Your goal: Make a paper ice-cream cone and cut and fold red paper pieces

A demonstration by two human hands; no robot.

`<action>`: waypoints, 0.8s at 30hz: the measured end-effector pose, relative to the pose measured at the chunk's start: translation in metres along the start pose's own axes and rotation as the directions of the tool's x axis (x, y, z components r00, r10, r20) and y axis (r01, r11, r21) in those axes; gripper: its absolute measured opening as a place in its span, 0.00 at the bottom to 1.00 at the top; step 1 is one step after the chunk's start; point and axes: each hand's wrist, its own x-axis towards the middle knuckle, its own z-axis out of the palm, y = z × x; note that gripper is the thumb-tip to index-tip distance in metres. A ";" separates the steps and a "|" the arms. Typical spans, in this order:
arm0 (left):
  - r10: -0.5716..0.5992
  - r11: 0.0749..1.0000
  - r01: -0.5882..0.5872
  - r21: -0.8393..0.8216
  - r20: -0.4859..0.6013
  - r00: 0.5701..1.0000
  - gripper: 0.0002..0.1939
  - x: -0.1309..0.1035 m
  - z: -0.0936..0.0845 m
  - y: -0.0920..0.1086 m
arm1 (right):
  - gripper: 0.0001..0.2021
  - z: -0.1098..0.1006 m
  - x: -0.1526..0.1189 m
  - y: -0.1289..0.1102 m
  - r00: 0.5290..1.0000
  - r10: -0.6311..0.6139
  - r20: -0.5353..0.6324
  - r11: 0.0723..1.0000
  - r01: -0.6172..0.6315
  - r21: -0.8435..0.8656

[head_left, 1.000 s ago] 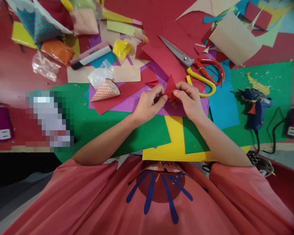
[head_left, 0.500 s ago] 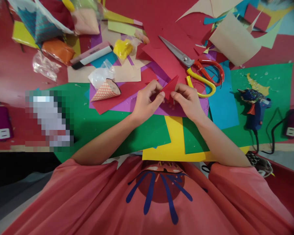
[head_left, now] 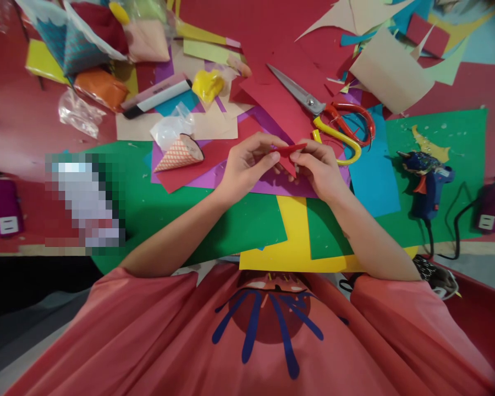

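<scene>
Between my two hands is a small folded red paper piece (head_left: 287, 154), pinched at both sides over the purple sheet. My left hand (head_left: 249, 165) grips its left side between thumb and fingers. On the right side, my right hand (head_left: 318, 165) pinches it the same way. Large scissors (head_left: 313, 104) with red and yellow handles lie just beyond my right hand, blades apart from the paper I hold. A checkered paper cone (head_left: 179, 154) rests to the left of my left hand, beside a clear bag of white material (head_left: 173, 127).
A blue glue gun (head_left: 433, 190) with a black cord lies at the right on green foam (head_left: 462, 132). A marker (head_left: 159, 96), a yellow clay bag (head_left: 208, 85) and an orange packet (head_left: 101, 89) are at the upper left. Paper scraps (head_left: 391, 71) lie upper right.
The red paper piece has tilted from upright to a flatter angle, its lower point now showing below. My fingers have shifted around it, and both hands still hold it.
</scene>
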 end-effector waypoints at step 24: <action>0.044 0.989 -0.032 0.146 -0.080 0.996 0.19 0.001 -0.003 0.002 | 0.14 0.005 -0.003 -0.010 0.988 -0.144 -0.063 0.966 0.126 -0.228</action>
